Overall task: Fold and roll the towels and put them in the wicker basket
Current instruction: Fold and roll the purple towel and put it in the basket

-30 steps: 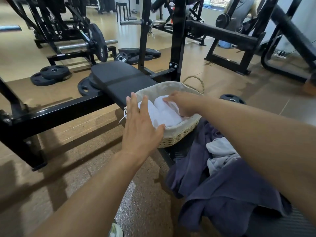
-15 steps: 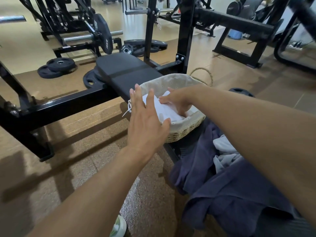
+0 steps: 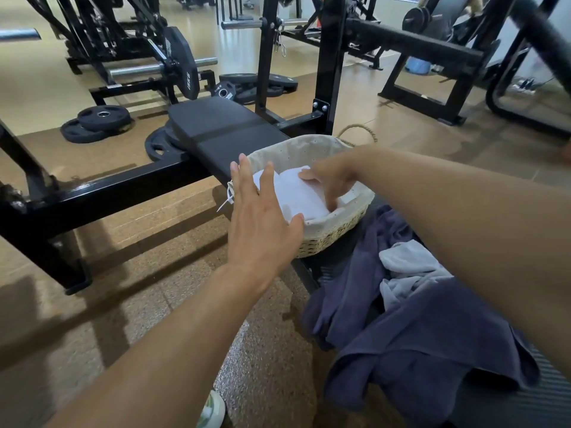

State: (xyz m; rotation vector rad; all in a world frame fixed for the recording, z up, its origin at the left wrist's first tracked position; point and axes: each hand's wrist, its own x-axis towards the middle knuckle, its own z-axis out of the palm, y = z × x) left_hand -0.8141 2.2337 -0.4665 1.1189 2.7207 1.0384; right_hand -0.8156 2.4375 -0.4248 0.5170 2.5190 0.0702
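Right hand (image 3: pixel 332 183) grip curled onto the rolled white towel (image 3: pixel 301 196) lying in the wicker basket (image 3: pixel 336 233) on the surface, left hand (image 3: pixel 259 220) flat, fingers wide, at the near-left rim; remaining unfolded dark towel (image 3: pixel 417 344) lies nearer, right-hand side.

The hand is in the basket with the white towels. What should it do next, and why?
Probably let go and lift the right hand out of the cloth-lined wicker basket. The rolled white towels already lie inside it, with that hand's fingers curled down over them and the open left hand at the near rim. A dark blue towel and a pale grey towel lie unfolded nearby.
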